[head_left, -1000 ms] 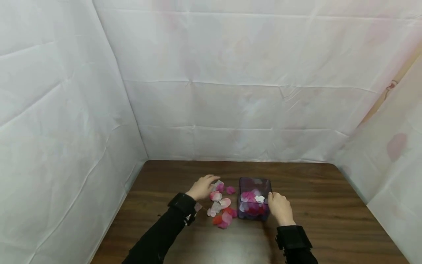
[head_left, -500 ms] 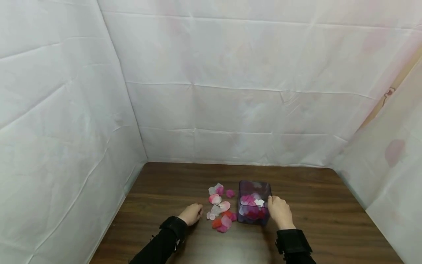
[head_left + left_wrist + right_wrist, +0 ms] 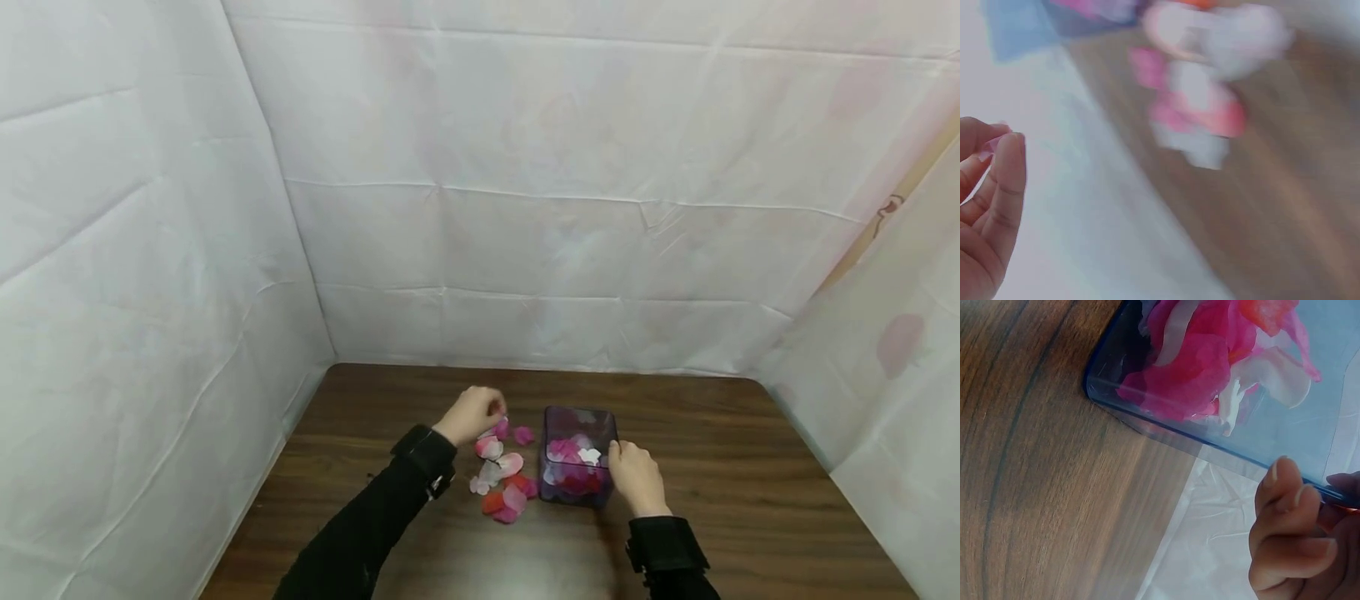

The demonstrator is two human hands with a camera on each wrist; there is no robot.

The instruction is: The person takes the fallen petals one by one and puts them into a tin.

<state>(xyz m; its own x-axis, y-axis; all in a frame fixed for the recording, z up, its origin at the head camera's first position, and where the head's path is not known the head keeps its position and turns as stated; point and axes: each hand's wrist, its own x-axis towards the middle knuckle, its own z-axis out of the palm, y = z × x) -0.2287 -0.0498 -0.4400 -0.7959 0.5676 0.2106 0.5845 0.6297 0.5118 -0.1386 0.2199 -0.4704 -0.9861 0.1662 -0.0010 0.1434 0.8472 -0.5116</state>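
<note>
My left hand [image 3: 474, 414] is over the far end of a loose group of artificial flower petals [image 3: 510, 464], coloured pink, white and red. In the left wrist view a small pink petal [image 3: 988, 149] is pinched between its thumb and fingertips. To the right of the group stands a see-through purple box [image 3: 577, 492], open on top. Pink, red and white petals [image 3: 1191, 372] lie inside it. My right hand [image 3: 637, 477] grips the box's right wall at the rim, fingers outside in the right wrist view.
Box and petals rest on a dark wooden table [image 3: 750, 483]. White cloth [image 3: 525, 250] hangs behind the table and along both sides. A lone magenta petal [image 3: 523, 435] lies between the group and the box.
My left hand drew back toward the near left, then came forward again to the far petals, now pinching a petal. A pale petal near the left wrist has gone from the table. My right hand stays put.
</note>
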